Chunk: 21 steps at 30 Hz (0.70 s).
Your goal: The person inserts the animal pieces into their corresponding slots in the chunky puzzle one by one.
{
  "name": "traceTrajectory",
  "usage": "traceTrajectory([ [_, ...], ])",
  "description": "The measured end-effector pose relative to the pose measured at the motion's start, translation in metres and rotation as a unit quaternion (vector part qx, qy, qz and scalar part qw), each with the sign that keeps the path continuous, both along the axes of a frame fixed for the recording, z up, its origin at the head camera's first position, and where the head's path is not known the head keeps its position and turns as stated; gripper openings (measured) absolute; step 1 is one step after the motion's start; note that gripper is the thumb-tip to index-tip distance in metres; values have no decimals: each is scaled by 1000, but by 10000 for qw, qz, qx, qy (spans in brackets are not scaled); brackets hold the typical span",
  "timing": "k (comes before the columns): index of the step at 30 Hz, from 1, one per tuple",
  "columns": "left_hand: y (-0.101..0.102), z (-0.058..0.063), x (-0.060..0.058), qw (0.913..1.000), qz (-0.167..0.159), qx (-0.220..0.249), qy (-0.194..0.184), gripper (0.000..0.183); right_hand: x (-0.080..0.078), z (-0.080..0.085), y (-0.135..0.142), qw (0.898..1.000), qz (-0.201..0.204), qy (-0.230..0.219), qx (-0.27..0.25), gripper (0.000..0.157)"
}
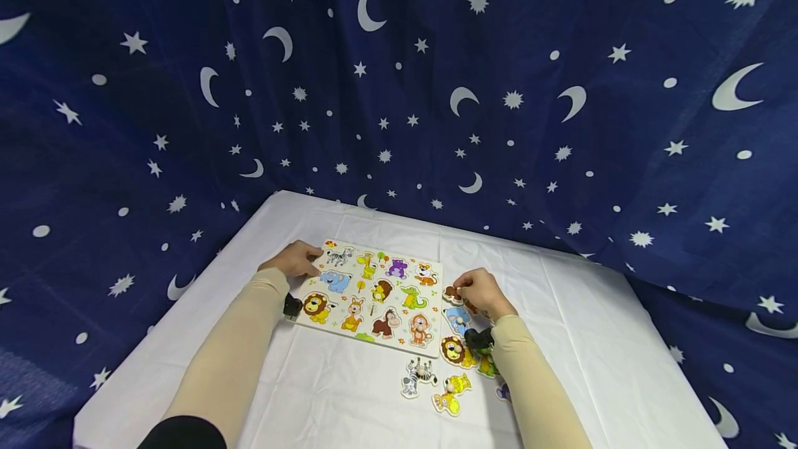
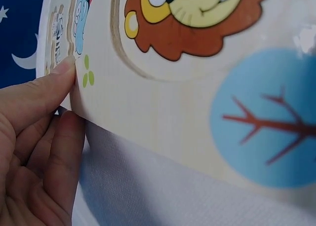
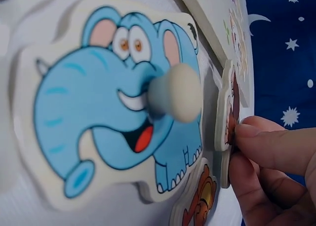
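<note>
A wooden puzzle board [image 1: 399, 296] with animal pictures in cut-out recesses lies on the table. My left hand [image 1: 298, 259] grips its left edge; in the left wrist view the thumb presses on top and fingers [image 2: 66, 157] curl beneath. Just off the board's right side, my right hand [image 1: 485, 291] pinches a brown animal puzzle piece [image 1: 452, 294], seen nearly edge-on in the right wrist view [image 3: 227, 107]. Close to that hand lies an elephant piece [image 3: 118, 102] with a round knob. Part of another brown-orange piece [image 3: 200, 196] shows below it.
Several loose pieces lie right of and in front of the board: a lion [image 1: 456, 352], a zebra [image 1: 419, 377], a giraffe [image 1: 451, 393] and a green one [image 1: 488, 366]. A purple piece [image 1: 503, 392] is partly behind the right sleeve. A starry blue curtain [image 1: 399, 75] hangs behind the white-covered table [image 1: 349, 393].
</note>
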<state>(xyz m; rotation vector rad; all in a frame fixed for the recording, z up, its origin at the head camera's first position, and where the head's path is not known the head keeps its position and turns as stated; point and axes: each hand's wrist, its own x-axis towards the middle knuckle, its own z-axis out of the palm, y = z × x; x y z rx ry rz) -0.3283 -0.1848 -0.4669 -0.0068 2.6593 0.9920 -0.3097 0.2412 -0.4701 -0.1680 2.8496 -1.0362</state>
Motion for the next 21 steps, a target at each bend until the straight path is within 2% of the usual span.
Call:
traceTrajectory([
  [17,-2,2,2,9997,-202,80,100,62,7,9,-7,9996,138,233,-67,8],
  [21,-2,2,1,9998,-156,122,87,63,10,12,-11,9995,141,169,-213,8],
])
